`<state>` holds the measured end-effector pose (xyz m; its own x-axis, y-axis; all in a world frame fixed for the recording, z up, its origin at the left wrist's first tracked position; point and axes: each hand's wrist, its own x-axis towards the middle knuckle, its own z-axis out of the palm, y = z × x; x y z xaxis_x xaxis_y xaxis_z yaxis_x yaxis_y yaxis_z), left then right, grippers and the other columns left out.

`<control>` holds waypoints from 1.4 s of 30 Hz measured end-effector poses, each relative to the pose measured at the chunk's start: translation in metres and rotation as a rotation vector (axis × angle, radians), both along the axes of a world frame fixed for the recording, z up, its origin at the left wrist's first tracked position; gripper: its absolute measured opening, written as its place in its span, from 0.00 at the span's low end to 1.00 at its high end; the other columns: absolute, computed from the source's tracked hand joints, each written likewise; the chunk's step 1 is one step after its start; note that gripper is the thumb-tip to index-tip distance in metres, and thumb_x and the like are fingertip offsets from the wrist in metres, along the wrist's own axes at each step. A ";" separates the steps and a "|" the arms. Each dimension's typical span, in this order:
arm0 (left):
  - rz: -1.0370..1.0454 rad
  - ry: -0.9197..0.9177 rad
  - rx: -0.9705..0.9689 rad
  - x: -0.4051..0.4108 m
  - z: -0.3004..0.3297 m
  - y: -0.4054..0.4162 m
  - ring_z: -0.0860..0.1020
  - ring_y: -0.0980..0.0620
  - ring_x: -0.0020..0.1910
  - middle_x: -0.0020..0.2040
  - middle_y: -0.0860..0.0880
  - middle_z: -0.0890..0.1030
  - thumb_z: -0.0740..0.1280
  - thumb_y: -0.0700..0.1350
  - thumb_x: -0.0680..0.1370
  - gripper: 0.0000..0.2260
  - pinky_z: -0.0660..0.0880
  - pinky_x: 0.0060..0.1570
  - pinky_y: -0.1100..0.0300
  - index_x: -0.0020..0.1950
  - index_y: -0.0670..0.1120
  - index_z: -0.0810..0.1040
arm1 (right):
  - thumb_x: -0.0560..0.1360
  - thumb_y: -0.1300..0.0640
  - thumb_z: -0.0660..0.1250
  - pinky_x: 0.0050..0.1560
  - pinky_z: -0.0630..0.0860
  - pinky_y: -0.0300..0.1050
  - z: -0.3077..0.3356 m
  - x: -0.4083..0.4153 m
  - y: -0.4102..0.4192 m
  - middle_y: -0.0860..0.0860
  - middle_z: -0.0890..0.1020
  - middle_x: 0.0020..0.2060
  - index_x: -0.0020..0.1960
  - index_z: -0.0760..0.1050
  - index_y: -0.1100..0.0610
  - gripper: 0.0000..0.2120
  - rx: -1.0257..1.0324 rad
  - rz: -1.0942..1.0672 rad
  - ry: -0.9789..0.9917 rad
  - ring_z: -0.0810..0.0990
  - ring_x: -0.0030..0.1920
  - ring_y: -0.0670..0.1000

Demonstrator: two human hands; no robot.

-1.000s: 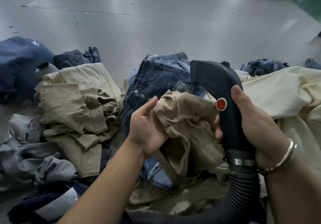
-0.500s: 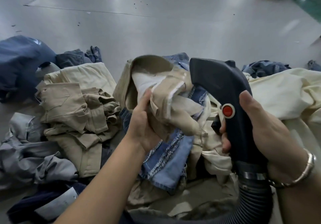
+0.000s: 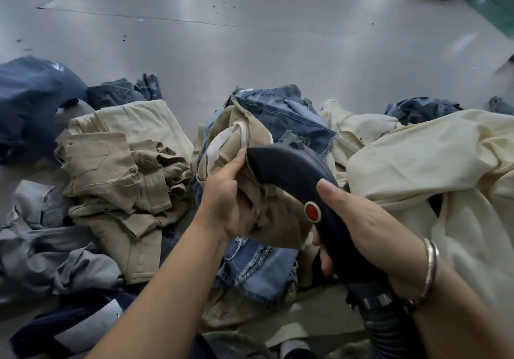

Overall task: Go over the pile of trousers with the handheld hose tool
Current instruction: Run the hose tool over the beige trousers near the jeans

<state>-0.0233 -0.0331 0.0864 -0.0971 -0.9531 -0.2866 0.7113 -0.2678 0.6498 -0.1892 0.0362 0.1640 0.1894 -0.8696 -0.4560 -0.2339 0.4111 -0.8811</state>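
At centre frame the left hand [image 3: 228,205] grips bunched khaki trousers [image 3: 250,147] atop the pile of trousers [image 3: 125,180] on the floor [image 3: 250,38]. The right hand [image 3: 361,227] holds the black hose tool [image 3: 294,172] at centre right, its nozzle touching the khaki cloth

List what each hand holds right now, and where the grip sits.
Left hand grips bunched khaki trousers at a gathered fold. Right hand grips the black hose tool round its handle, beside the red button.
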 end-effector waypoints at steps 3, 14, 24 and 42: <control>0.007 -0.057 -0.036 -0.002 0.002 0.002 0.80 0.42 0.57 0.59 0.37 0.80 0.56 0.39 0.82 0.15 0.78 0.54 0.49 0.66 0.38 0.74 | 0.64 0.34 0.58 0.20 0.71 0.37 -0.001 0.002 -0.004 0.55 0.77 0.20 0.39 0.72 0.64 0.31 -0.007 -0.049 0.009 0.75 0.19 0.52; -0.148 -0.121 -0.075 -0.003 0.002 0.007 0.82 0.44 0.50 0.52 0.39 0.82 0.57 0.30 0.76 0.18 0.80 0.46 0.53 0.63 0.37 0.76 | 0.68 0.34 0.62 0.20 0.72 0.41 -0.002 -0.009 -0.019 0.54 0.76 0.25 0.35 0.75 0.55 0.24 -0.104 -0.317 -0.123 0.76 0.20 0.53; -0.111 -0.390 -0.134 -0.009 -0.001 0.006 0.78 0.45 0.48 0.48 0.42 0.81 0.53 0.23 0.76 0.21 0.77 0.51 0.51 0.59 0.42 0.75 | 0.63 0.35 0.58 0.19 0.69 0.35 -0.005 0.000 0.000 0.53 0.76 0.19 0.39 0.70 0.64 0.29 -0.017 0.006 -0.031 0.75 0.17 0.51; -0.093 -0.063 -0.012 0.015 -0.003 0.000 0.83 0.45 0.46 0.46 0.43 0.85 0.68 0.48 0.72 0.14 0.81 0.45 0.51 0.53 0.42 0.81 | 0.68 0.34 0.61 0.22 0.75 0.44 -0.003 -0.014 -0.020 0.54 0.77 0.26 0.38 0.74 0.56 0.24 -0.185 -0.388 -0.260 0.76 0.21 0.53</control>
